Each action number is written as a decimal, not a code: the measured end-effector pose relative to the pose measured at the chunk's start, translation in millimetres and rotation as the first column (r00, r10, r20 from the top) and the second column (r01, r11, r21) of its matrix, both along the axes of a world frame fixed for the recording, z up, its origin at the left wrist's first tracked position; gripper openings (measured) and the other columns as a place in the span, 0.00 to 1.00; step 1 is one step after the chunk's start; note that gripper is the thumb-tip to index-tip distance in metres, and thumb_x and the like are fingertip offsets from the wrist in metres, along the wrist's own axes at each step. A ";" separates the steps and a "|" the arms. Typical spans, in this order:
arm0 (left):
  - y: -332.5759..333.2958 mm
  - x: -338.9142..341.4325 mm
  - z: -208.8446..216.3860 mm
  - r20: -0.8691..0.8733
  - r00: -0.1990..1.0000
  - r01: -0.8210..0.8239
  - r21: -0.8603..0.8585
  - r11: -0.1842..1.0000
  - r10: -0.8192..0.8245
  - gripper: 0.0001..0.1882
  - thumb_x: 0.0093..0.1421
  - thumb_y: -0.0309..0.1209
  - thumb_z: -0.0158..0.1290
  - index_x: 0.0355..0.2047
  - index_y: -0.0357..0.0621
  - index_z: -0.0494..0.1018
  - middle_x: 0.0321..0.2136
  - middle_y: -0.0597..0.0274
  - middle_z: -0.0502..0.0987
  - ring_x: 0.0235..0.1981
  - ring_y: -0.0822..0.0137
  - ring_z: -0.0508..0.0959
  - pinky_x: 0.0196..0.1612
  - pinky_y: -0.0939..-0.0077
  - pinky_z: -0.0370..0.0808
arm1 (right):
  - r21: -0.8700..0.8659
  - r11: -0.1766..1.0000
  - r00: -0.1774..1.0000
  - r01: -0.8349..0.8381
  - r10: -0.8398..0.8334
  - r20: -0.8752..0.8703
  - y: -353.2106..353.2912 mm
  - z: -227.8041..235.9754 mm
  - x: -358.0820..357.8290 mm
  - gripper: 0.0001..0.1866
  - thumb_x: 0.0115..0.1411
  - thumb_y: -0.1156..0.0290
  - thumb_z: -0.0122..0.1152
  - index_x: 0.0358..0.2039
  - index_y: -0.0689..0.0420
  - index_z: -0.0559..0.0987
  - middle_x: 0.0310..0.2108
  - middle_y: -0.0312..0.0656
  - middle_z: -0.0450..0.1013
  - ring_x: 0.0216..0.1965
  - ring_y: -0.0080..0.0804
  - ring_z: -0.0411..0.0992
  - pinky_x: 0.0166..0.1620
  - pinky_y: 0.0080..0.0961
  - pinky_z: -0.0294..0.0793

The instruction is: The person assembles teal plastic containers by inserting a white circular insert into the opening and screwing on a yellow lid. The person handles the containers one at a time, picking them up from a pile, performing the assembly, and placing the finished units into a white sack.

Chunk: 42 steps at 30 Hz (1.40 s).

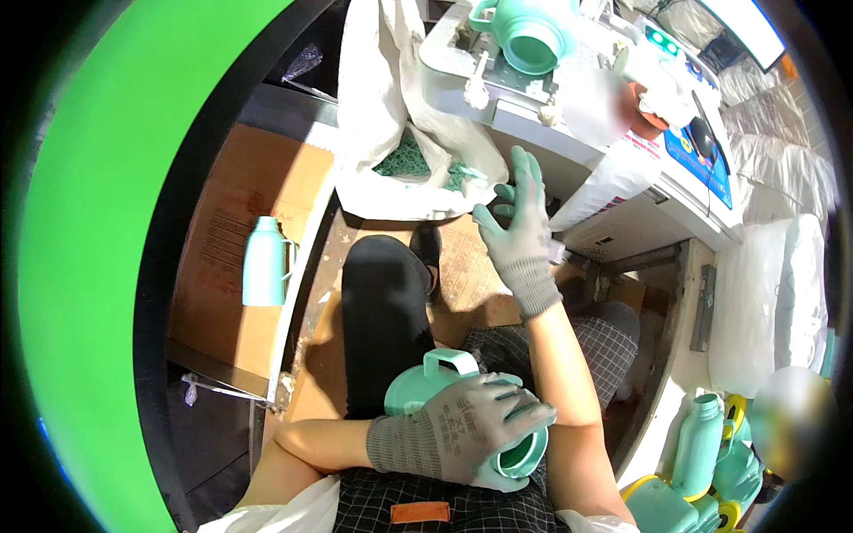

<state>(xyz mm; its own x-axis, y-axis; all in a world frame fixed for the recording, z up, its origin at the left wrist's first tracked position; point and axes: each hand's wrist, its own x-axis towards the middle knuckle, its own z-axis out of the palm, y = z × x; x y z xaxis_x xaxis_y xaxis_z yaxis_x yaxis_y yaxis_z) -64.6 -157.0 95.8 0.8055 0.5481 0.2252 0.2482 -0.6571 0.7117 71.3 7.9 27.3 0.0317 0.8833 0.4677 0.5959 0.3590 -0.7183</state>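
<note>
A mint-green plastic jug body with a loop handle (pixel 413 391) lies sideways across my lap, its round open mouth toward the right. My left hand (pixel 466 431), in a grey knit glove, is wrapped over its neck end. My right hand (pixel 515 235), gloved in grey with green fingertips, is raised ahead with fingers apart, holding nothing. Close to those fingertips is the edge of a white sack (pixel 378 107). Inside the sack are green plastic scraps (pixel 404 160). Another mint-green jug (pixel 533 40) sits on the machine bench, its open mouth facing me.
To the left, a mint-green bottle with a handle (pixel 265 266) lies on a cardboard-lined tray (pixel 222 195). Several green bottles (pixel 697 444) crowd the lower right. White plastic-wrapped packs (pixel 773 302) line the right side. A computer mouse (pixel 702 136) rests on the bench.
</note>
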 end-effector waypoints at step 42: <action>16.2 39.9 22.2 -0.028 0.999 0.027 -0.222 0.975 -0.034 0.37 0.41 0.46 0.78 0.47 0.41 0.75 0.31 0.60 0.83 0.33 0.62 0.86 0.39 0.66 0.82 | 0.009 0.205 0.142 0.979 -0.709 0.691 -337.2 186.8 406.9 0.22 0.66 0.49 0.61 0.38 0.58 0.84 0.39 0.53 0.80 0.43 0.52 0.79 0.49 0.43 0.76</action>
